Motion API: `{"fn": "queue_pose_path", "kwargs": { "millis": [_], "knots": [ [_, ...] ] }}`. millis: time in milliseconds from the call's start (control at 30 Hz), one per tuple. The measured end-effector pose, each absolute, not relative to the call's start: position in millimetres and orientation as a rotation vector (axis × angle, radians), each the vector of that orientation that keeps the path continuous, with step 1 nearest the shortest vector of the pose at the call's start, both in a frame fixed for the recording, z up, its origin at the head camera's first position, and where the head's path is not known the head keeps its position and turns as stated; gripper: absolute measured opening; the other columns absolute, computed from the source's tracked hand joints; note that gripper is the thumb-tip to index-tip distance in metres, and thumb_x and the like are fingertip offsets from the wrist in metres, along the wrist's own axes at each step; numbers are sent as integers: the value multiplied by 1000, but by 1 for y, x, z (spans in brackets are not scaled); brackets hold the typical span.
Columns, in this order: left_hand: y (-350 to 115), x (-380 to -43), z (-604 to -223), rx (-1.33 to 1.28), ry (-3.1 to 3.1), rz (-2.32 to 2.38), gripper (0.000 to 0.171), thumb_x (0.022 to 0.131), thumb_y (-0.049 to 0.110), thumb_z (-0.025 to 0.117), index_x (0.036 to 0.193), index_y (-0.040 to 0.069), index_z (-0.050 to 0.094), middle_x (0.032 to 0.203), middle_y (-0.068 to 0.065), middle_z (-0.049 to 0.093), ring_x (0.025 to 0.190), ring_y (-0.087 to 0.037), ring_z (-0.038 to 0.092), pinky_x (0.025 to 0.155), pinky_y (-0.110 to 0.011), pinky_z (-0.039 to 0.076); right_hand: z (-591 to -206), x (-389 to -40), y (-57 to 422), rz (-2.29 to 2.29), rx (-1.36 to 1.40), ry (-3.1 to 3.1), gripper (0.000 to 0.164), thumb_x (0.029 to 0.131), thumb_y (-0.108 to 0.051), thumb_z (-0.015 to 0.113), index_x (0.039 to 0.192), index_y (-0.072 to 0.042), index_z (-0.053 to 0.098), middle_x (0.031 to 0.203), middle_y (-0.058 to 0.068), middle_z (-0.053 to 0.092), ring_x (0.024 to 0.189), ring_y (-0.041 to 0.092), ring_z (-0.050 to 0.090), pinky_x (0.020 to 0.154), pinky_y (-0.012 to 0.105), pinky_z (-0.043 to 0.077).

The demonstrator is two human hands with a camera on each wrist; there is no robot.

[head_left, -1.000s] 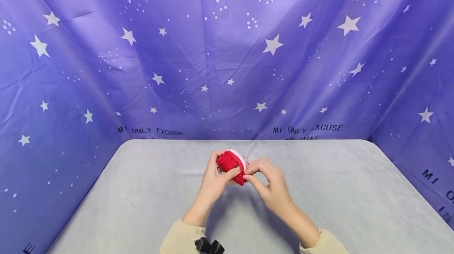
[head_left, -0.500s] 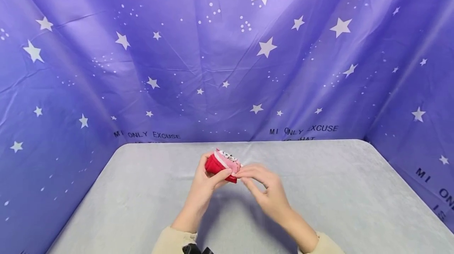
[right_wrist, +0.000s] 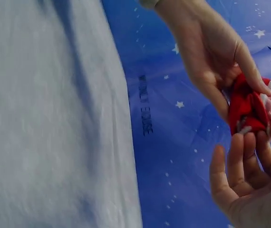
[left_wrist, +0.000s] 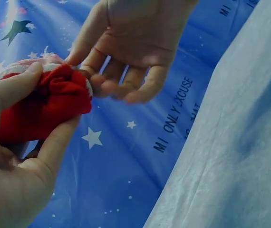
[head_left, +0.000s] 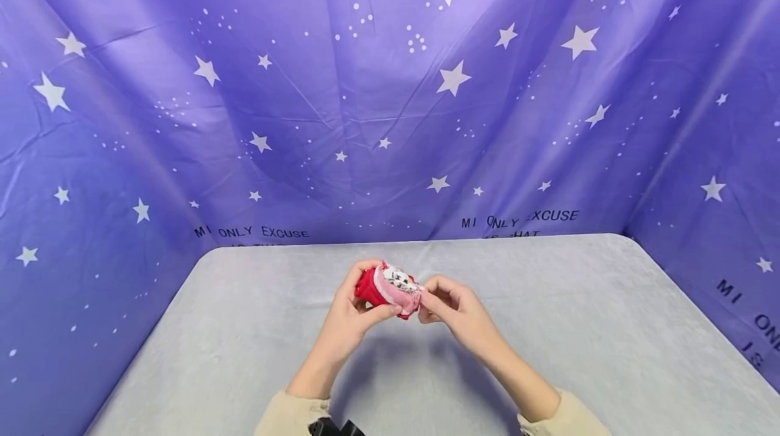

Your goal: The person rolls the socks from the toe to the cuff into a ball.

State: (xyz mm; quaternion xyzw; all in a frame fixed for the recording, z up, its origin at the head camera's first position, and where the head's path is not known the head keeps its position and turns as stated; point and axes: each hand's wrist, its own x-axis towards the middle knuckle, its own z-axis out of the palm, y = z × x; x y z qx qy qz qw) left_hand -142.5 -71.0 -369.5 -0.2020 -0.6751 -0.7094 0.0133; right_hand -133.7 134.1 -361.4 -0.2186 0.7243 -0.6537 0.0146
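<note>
A small bundle of red cloth [head_left: 368,287], sock-like, has a white band, a pink edge and a white patch with dark marks. In the head view my left hand [head_left: 347,314] grips its red side, thumb in front and fingers behind. My right hand [head_left: 460,307] pinches the pink edge at the bundle's right end between thumb and index finger. The left wrist view shows the red cloth [left_wrist: 50,109] bunched under the left thumb. In the right wrist view, the right fingertips [right_wrist: 249,140] touch the bundle's lower edge. The bundle is held above the table.
A pale grey cloth-covered table [head_left: 244,341] lies under both hands. Behind it and at both sides hangs a purple-blue curtain [head_left: 365,97] with white stars and lettering. A black object [head_left: 335,428] shows at the left sleeve [head_left: 292,414].
More pink and the white, dark-marked patch of the bundle have turned into view. Both hands shifted slightly left at first; the right thumb has come up onto the edge. The head view has shifted slightly.
</note>
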Motion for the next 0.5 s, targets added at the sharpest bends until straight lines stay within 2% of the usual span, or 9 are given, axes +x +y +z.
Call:
{"fn": "queue_pose_path", "kwargs": {
  "millis": [100, 233, 367, 500],
  "knots": [
    [-71, -141, -370, -615, -2083, -2243, 59, 81, -4, 74, 133, 5, 47, 114, -2, 60, 99, -11, 61, 79, -23, 56, -361, -133, 132, -1939, -714, 2489, 15, 99, -8, 55, 86, 0, 60, 77, 2, 60, 68, 7, 60, 66, 23, 54],
    [-67, -137, -369, -473, -1890, -2530, 56, 84, -9, 68, 131, 11, 46, 119, -2, 59, 104, -13, 63, 84, -26, 59, -360, -130, 129, -1909, -737, 2732, 21, 97, -6, 57, 78, -14, 58, 69, -1, 59, 65, 8, 57, 61, 23, 48],
    [-63, -132, -366, -317, -1579, -2842, 55, 88, -13, 57, 130, 19, 44, 124, -4, 54, 111, -19, 62, 90, -34, 59, -355, -128, 127, -1972, -790, 2800, 24, 96, -4, 58, 77, -17, 58, 66, -2, 57, 65, 7, 56, 63, 24, 48],
    [-61, -128, -361, -326, -1407, -2948, 57, 89, -11, 50, 137, 16, 39, 129, -5, 52, 116, -21, 61, 93, -35, 58, -351, -128, 128, -2012, -853, 2793, 23, 96, -3, 57, 77, -16, 58, 67, 1, 56, 64, 9, 55, 63, 24, 47]
  ]
}}
